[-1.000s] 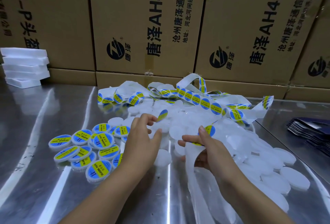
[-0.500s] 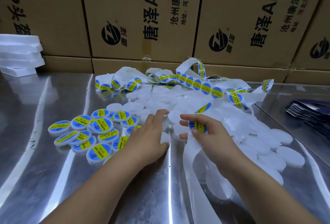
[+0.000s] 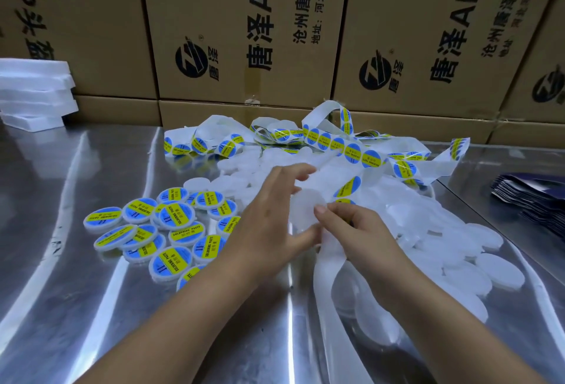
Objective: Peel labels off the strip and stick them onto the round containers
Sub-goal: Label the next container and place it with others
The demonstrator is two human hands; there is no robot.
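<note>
Bare backing strip [image 3: 328, 261] trails nearest across the steel table [image 3: 91, 292]. The left hand [image 3: 269, 221] grips one plain white round container [image 3: 305, 209] at centre, partly covered by fingers. The right hand [image 3: 360, 227] pinches the strip beside it. Labelled containers [image 3: 175, 215] lie left. The blue-yellow label strip [image 3: 351, 149] coils before cartons [image 3: 195, 1].

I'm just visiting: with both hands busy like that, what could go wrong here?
1. The left hand holds a blank container while the right hand works the strip against it; the next label could land crooked or creased.
2. The loose strip loops over the unlabelled pile; a pull might drag containers along or snag.
3. The labelled pile lies close beside the blanks, so they could mix.
</note>
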